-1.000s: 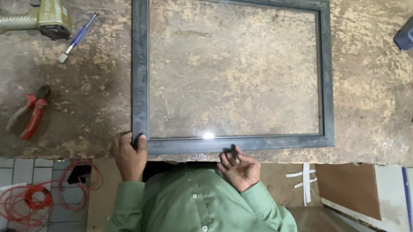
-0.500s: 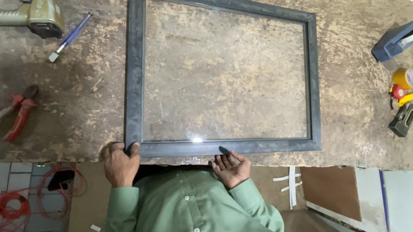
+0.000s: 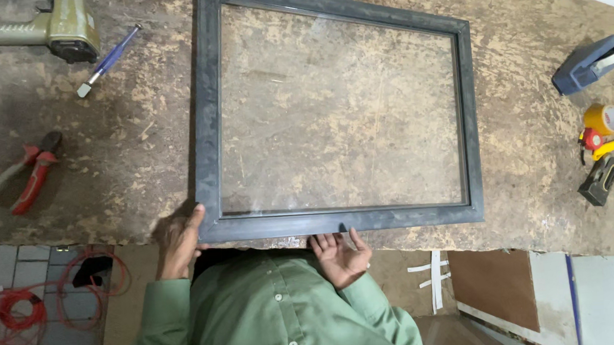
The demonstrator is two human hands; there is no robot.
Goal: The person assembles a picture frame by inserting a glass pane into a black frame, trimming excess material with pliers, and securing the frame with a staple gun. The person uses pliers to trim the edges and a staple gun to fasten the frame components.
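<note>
**Both hands at the near rail of a dark picture frame**

A dark picture frame (image 3: 207, 129) with a glass pane (image 3: 339, 112) set in it lies flat on a worn, mottled brown workbench (image 3: 127, 171). Its near rail runs along the bench's near edge, and the whole frame sits slightly skewed, the far right corner nearer than the far left.

The left hand (image 3: 178, 239) is at the frame's near left corner, fingers curled against the outer edge and touching it; whether it truly grips the corner cannot be told. The right hand (image 3: 339, 255) is just below the middle of the near rail, palm up and open, fingertips touching the rail's underside or edge. Both arms wear green shirt sleeves (image 3: 274, 319).

On the bench to the left, well apart from the frame, lie red-handled pliers (image 3: 26, 174). Farther away on that side are a blue-handled glass cutter (image 3: 108, 62) and an olive-coloured pneumatic gun (image 3: 30, 26). To the right are a blue tape dispenser (image 3: 587, 64), a yellow roll of tape (image 3: 603, 118) and a small black tool (image 3: 601, 179). Below the bench at the near left, a red coiled cable (image 3: 14, 315) lies on the tiled floor.
</note>
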